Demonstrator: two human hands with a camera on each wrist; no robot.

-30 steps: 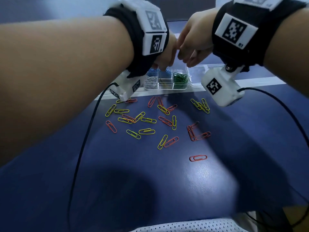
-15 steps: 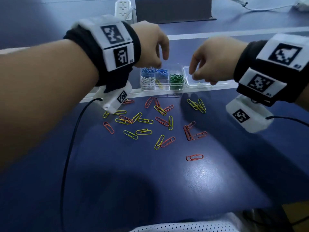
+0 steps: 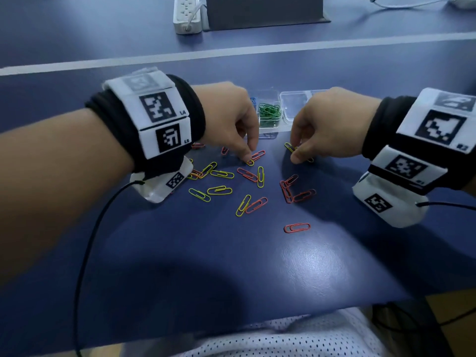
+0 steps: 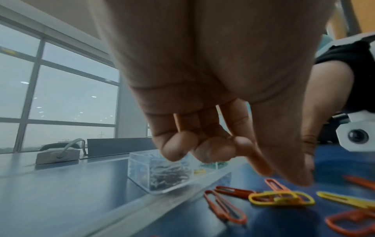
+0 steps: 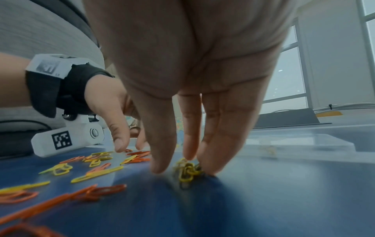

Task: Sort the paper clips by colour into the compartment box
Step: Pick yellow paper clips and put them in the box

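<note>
I log the yellow clips (image 5: 186, 172) directly below the right hand (image 5: 192, 64), centre frame, between its parted thumb and straight fingers. The left hand (image 3: 226, 117) touches another yellow clip (image 3: 249, 162); I cannot tell its grip.

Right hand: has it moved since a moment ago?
Yes. The right hand has come off the compartment box, toward the person, down to the yellow paper clips before it.

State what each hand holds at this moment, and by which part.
Left hand: nothing; its fingertips reach toward a yellow clip. Right hand: nothing lifted; straight fingers touch a bunch of yellow clips on the table.
</note>
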